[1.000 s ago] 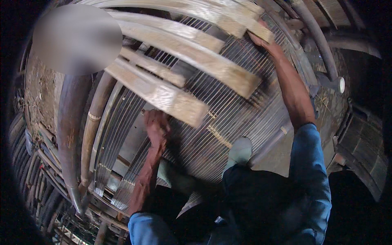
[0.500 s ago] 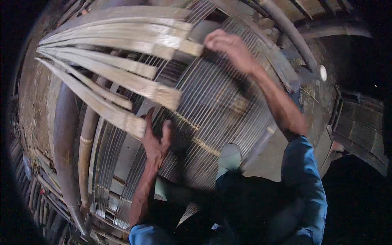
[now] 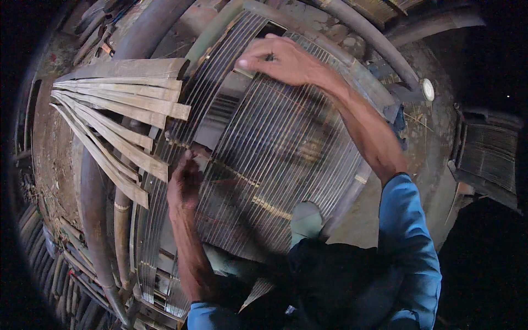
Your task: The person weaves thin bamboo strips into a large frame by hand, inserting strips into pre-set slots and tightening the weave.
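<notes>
My right hand reaches over the far part of a rack of thin parallel rods. Its thumb and fingers are pinched together; what is between them, if anything, is too small to make out. My left hand is low over the rack's left part, with its fingers curled and slightly blurred. Whatever it holds is hidden. To its left, a fan of long, flat, pale strips sticks out over the rack's edge. Their far-left ends gather close together, and their blunt right ends spread apart, clear of both hands.
Thick poles run along the left side. Another pole, with a pale round end, slants along the upper right. A slatted panel stands at the right. My foot is at the rack's near side. Stacked sticks lie lower left.
The strips have drawn away from my hands toward the left and appear smaller. My left hand has gone from spread fingers to curled. My right hand has shifted left, and the view has moved slightly.
</notes>
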The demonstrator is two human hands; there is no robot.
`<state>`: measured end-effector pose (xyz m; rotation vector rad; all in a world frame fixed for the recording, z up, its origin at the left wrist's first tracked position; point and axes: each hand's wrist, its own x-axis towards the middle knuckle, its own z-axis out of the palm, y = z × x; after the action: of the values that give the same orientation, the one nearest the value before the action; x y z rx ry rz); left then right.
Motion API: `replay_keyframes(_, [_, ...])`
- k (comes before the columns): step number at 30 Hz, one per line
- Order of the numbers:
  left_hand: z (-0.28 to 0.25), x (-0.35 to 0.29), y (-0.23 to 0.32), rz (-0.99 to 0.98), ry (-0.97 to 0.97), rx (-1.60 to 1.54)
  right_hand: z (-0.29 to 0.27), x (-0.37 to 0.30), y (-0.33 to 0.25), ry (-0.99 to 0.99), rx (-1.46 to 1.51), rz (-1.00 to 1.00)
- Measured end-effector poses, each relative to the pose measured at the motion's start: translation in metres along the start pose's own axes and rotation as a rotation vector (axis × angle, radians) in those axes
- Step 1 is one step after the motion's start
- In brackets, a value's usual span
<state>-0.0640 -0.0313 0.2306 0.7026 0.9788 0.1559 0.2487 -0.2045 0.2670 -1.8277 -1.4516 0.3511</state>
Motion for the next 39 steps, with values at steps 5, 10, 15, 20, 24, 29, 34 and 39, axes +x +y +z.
replay_keyframes(5, [-0.044,0.060,-0.030,0.584,0.132,0.871,0.022,-0.001,0.078,-0.104,-0.532,0.237])
replay_keyframes(10, [-0.030,0.139,-0.058,0.937,0.053,1.597,0.056,-0.003,0.094,-0.303,-0.601,0.406])
replay_keyframes(15, [0.066,0.189,-0.077,1.460,0.016,1.489,0.058,0.007,0.114,-0.364,-0.599,0.473])
replay_keyframes(20, [0.107,0.243,-0.078,0.614,0.035,1.115,0.073,0.011,0.120,-0.261,-0.566,0.152])
replay_keyframes(24, [0.128,0.232,-0.079,0.267,-0.168,0.595,0.068,0.023,0.109,-0.460,-0.533,0.436])
replay_keyframes(29, [0.125,0.212,-0.055,0.258,-0.172,0.769,0.059,0.016,0.111,-0.314,-0.486,0.380])
replay_keyframes(34, [0.108,0.187,-0.047,0.461,-0.102,1.097,0.017,-0.079,0.096,0.447,0.392,0.362])
replay_keyframes(39, [0.105,0.151,-0.041,0.581,-0.032,1.170,-0.062,-0.224,0.066,0.766,1.803,0.241])
